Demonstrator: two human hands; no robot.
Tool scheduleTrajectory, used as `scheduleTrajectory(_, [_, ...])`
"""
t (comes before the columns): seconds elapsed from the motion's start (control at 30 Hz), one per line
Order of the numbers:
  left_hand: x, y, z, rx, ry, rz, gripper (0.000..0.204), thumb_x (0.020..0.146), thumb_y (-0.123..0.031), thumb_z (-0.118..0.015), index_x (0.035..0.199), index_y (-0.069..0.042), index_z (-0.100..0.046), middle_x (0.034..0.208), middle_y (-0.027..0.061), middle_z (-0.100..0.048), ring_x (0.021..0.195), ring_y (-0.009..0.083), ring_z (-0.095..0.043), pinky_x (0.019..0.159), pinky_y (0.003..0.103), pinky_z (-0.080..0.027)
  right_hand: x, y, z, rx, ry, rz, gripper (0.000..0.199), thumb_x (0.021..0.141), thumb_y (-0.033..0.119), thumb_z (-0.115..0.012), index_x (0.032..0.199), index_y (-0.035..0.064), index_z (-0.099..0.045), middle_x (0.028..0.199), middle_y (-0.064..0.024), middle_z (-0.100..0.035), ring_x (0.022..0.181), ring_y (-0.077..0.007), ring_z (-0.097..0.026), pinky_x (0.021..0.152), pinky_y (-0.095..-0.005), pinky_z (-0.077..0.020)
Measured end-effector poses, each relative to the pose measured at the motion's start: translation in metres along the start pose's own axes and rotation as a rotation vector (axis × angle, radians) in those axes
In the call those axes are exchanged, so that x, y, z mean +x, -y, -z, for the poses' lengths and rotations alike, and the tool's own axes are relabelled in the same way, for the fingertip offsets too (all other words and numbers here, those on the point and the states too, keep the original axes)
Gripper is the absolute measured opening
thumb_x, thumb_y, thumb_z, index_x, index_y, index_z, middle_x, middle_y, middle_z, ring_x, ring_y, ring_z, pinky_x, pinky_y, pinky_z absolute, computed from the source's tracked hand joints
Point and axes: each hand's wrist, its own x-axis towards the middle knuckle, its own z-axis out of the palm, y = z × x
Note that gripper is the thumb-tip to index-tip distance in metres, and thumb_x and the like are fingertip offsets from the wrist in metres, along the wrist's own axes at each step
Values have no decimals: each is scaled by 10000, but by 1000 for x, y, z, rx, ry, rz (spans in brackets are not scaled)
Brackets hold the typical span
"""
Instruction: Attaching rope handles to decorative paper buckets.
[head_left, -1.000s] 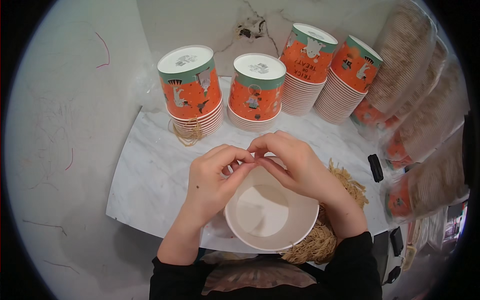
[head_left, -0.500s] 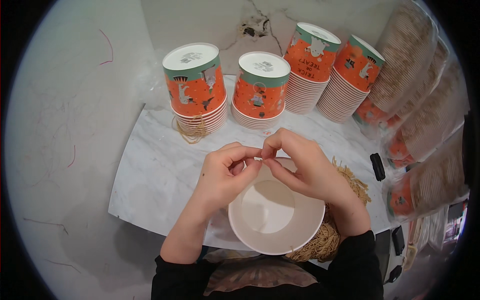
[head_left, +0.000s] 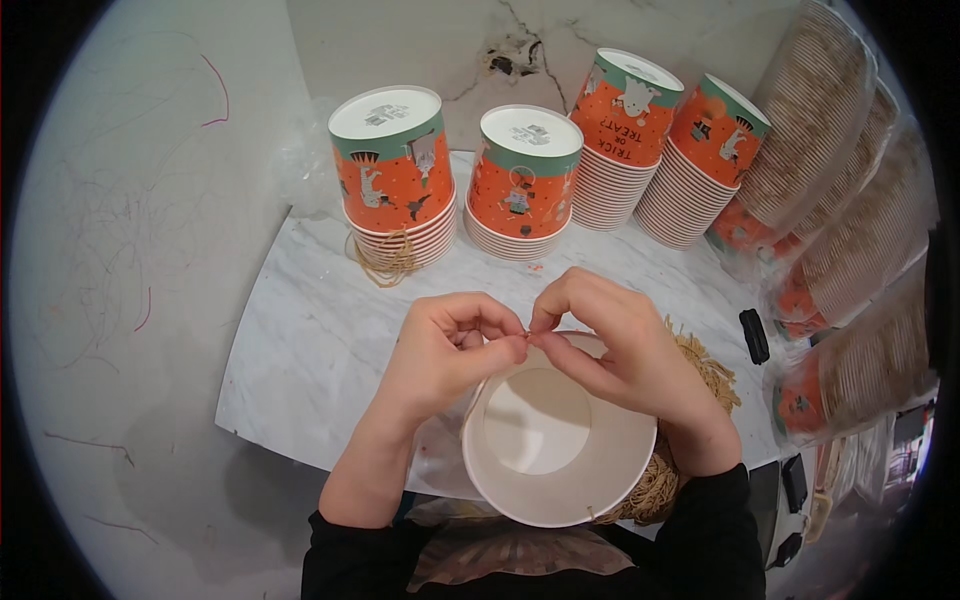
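A white-lined paper bucket [head_left: 545, 420] is tilted with its mouth toward me, and nothing lies inside it. At its far rim my left hand [head_left: 455, 345] and my right hand [head_left: 610, 345] meet fingertip to fingertip, both closed in a pinch. Between them shows a tiny bit of what looks like tan cord [head_left: 528, 334]; most of it is hidden by the fingers. Another bit of tan cord [head_left: 590, 512] sticks out at the bucket's near rim. A bundle of tan cords [head_left: 655, 490] lies under my right forearm, its loose ends [head_left: 705, 365] showing beyond it.
Orange and green paper buckets stand upside down in stacks, two at the back left [head_left: 390, 180] [head_left: 525, 185] and two farther right [head_left: 625, 130] [head_left: 705, 150]. Loose cords [head_left: 385, 262] hang by the leftmost. Bagged bucket stacks [head_left: 860, 350] and a black object [head_left: 754, 337] are at right.
The bucket has shifted slightly toward me and to the right. My fingertips have come down a little and stay pinched together, with the tan bit between them now easier to see.
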Motion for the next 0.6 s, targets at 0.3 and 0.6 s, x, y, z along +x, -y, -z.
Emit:
scheduleTrajectory(0.3, [7, 4, -6, -176, -61, 34, 104, 881, 2, -672, 976, 45, -660, 903, 109, -723, 825, 125, -700, 739, 232, -552, -4, 5, -4, -307, -11, 5, 213, 772, 178, -779, 842, 69, -610, 770, -58, -624, 677, -257, -642, 568, -355, -498])
scheduleTrajectory(0.6, [7, 5, -5, -211, -77, 54, 100, 898, -27, -684, 980, 22, -656, 908, 96, -724, 817, 101, -686, 723, 212, -534, -8, -1, -11, -386, -101, 2, 135, 802, 153, -750, 819, 62, -652, 722, -67, -633, 628, -256, -639, 528, -367, -494])
